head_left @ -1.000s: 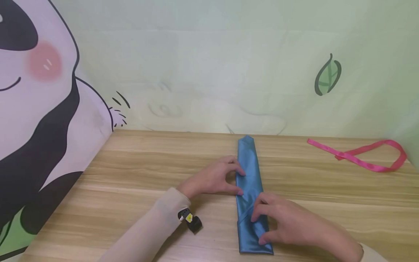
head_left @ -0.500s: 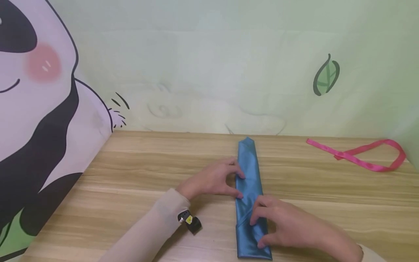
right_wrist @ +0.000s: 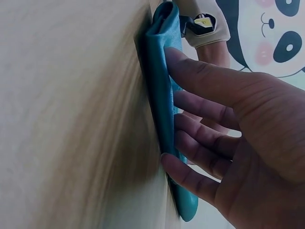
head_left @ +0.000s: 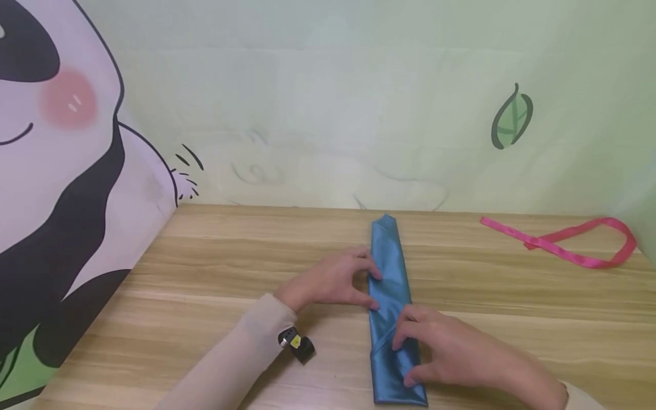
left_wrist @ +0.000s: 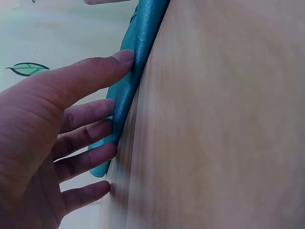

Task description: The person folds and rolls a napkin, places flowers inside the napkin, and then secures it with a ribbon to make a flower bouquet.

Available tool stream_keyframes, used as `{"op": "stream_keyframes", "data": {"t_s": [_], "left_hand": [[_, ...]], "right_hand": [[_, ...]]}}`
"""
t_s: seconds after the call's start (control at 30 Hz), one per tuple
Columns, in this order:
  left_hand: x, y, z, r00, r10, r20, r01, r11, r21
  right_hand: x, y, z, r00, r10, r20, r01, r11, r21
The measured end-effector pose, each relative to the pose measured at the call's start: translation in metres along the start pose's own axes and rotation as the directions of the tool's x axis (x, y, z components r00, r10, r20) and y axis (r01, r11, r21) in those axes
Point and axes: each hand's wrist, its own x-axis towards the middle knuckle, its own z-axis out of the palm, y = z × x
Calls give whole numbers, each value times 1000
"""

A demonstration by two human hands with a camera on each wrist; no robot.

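In the head view a long strip of folded blue satin cloth (head_left: 390,250) lies flat on the table, running away from the person. My left hand (head_left: 330,279) touches its left edge near the middle with thumb and fingertips. Lower down, on the right side, the fingertips and thumb of my right hand (head_left: 451,344) rest on the cloth. Up close in the left wrist view, the left thumb (left_wrist: 125,56) lies on the cloth's rounded edge. Folded layers show at the cloth's end (right_wrist: 164,19) in the right wrist view, where the right thumb and fingers touch its side.
A pink ribbon (head_left: 589,261) lies in a loop on the wooden table (head_left: 205,245) at the back right. Behind the table hangs a pale green backdrop (head_left: 318,114) with a panda drawing. A small black device (head_left: 297,344) is strapped at the left sleeve.
The blue cloth has slid slightly toward the person, and both hands have shifted a little the same way. Their touch on it looks the same, and the ribbon stays put.
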Motion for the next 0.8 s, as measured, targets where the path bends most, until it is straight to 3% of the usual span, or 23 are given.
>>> {"op": "stream_keyframes", "data": {"t_s": [0.8], "left_hand": [[3, 3, 0, 1000, -30, 1, 30, 999, 13]], "right_hand": [[2, 2, 0, 999, 25, -25, -25, 1000, -3]]}}
